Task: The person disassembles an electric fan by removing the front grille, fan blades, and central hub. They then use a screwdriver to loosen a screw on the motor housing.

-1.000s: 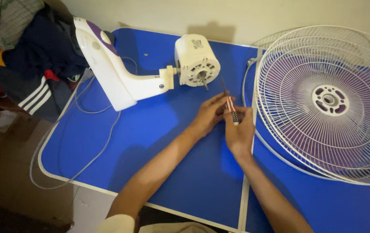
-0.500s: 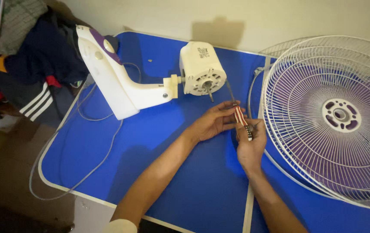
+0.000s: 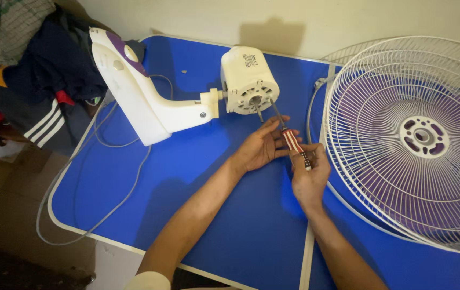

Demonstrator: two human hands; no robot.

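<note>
Since half a second ago, both hands have carried the screwdriver (image 3: 293, 140) closer to the motor housing (image 3: 249, 80), so its metal tip now meets the motor's front face beside the shaft. Right hand (image 3: 309, 174) is clamped on the red-and-white striped handle's rear end; left hand (image 3: 262, 145) cups the shank end, fingers loosely curled about it. From the hands, the motor sits at eleven o'clock on the blue bench (image 3: 198, 177), the white fan stand (image 3: 133, 91) at ten, and the wire fan grille (image 3: 418, 139) at three.
</note>
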